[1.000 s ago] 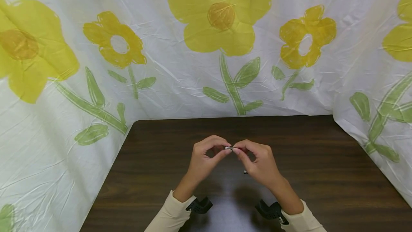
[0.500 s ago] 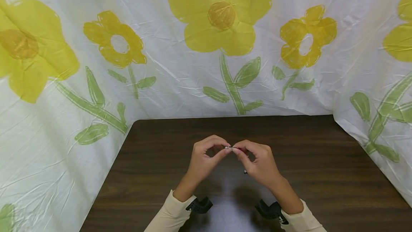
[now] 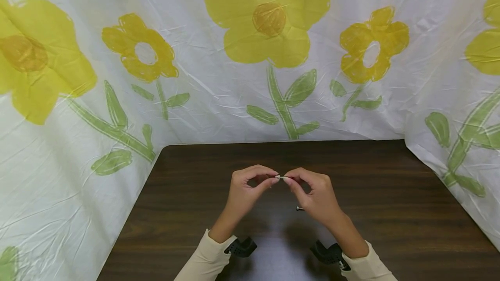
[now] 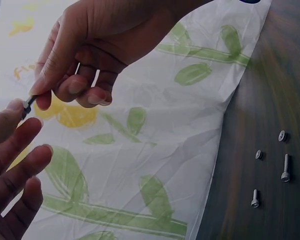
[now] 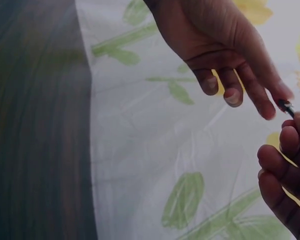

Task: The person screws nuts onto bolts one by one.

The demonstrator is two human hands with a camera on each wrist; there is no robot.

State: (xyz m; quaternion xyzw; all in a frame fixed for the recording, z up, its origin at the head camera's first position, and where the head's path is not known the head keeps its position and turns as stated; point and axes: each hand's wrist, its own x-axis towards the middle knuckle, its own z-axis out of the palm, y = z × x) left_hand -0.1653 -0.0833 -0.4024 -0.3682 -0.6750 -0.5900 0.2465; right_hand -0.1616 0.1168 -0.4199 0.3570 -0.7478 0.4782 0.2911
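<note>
In the head view both hands meet above the table around a small silver bolt (image 3: 282, 177). My left hand (image 3: 244, 192) pinches its thicker end between thumb and index finger. The thin end sits in the pinch of my right hand (image 3: 318, 194). Much of the bolt (image 4: 27, 106) is covered by fingertips in the left wrist view, and I cannot tell whether a nut is on it. The right wrist view shows the same dark bolt (image 5: 288, 107) bridging both hands' fingertips. Below the right hand another bolt (image 3: 300, 208) lies on the table, partly hidden.
The left wrist view shows a longer bolt (image 4: 286, 169), a shorter bolt (image 4: 255, 199) and two small round nut-like pieces, one larger (image 4: 282, 135) and one smaller (image 4: 259, 155), on the dark wooden table (image 3: 195, 185). A white flowered cloth (image 3: 218, 99) hangs behind the table.
Both hands have shifted slightly apart, the left a little leftward, so more of the held bolt shows between the fingertips. More of the bolt on the table is visible beside the right hand.
</note>
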